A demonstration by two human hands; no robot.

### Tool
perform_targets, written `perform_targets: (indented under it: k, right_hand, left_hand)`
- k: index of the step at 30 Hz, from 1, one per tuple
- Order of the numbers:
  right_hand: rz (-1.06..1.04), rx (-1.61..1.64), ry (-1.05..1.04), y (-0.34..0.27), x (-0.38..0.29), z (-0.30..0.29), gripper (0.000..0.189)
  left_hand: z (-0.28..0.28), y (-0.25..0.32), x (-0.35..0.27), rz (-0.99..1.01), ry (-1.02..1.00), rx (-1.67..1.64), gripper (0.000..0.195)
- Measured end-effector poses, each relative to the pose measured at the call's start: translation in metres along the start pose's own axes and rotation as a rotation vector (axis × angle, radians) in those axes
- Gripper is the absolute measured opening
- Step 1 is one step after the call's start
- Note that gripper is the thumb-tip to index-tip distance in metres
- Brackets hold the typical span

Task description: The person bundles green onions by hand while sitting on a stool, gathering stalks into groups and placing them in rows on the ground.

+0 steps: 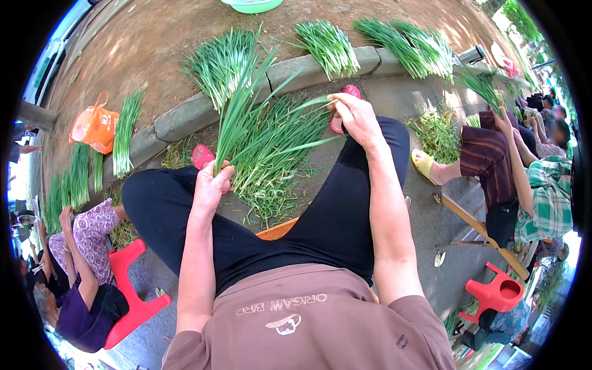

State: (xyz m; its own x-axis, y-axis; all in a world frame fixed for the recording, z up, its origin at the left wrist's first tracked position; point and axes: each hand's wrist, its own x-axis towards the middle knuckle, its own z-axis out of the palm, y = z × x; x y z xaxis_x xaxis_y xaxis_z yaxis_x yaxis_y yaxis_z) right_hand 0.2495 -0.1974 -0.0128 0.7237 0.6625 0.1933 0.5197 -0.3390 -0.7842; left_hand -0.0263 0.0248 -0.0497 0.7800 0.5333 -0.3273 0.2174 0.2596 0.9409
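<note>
My left hand [210, 182] is closed around a bunch of long green chives [238, 111], whose leaves fan up and to the right. Pinched in the fingertips of my right hand [354, 115] is a thin leaf [317, 102] that stretches left over the pile. Between my feet lies a loose heap of chives [277, 138] on the pavement. Pale trimmings and yellowed scraps [266, 196] gather at the heap's near end. Pink sandals cover my feet, the left sandal [202, 156] beside the heap and the right sandal [351, 91] by the kerb.
Sorted chive bundles [226, 64] lean along the stone kerb [185, 115]. An orange bag [97, 122] stands on the soil at left, and a green basin [253, 5] at the top. Seated people work on both sides, near a red stool [134, 296] and another red stool [497, 291].
</note>
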Motion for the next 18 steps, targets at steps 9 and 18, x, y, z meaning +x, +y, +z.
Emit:
perform_targets:
  k: [9,18]
  right_hand:
    - [0.429,0.816,0.141,-0.005,0.002,-0.023,0.029]
    - [0.102,-0.363,-0.361,-0.032,-0.02,0.041,0.023]
  left_hand:
    - [0.001,0.015,-0.007,-0.114,-0.004,0.004,0.007]
    - [0.008,0.016,-0.004,-0.212,-0.118,-0.57,0.012]
